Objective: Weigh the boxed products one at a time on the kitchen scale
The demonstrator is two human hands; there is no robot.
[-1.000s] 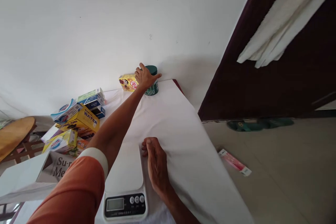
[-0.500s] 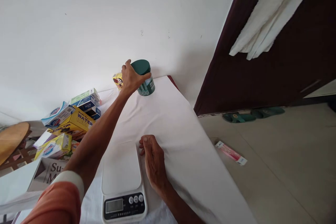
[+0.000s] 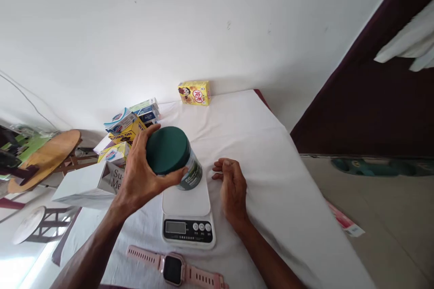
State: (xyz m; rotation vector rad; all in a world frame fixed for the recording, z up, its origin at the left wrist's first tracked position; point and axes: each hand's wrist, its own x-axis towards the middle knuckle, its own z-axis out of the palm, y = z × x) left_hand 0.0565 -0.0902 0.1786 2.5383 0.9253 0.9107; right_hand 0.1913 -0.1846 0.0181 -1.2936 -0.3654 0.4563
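Note:
My left hand (image 3: 142,178) is wrapped round a jar with a dark green lid (image 3: 168,150), thumb on the near side and fingers on the far side. The jar is over the white plate of a kitchen scale (image 3: 186,203); I cannot tell whether its base touches the plate. The scale's display (image 3: 175,227) shows no readable digits. To the right of the scale, my right hand (image 3: 233,189) rests on the white cloth, empty, its fingers loosely curled and slightly apart.
A pink smartwatch (image 3: 173,269) lies in front of the scale. Several boxes, among them a white one (image 3: 84,183) and a yellow one (image 3: 124,133), line the left side. Against the wall stands a yellow snack box (image 3: 195,93). A pink-and-white box (image 3: 346,221) is on the floor.
My left hand has brought the green-lidded jar from the table's far end back over the scale. My right hand stays beside the scale. The view has shifted left, bringing the smartwatch into sight.

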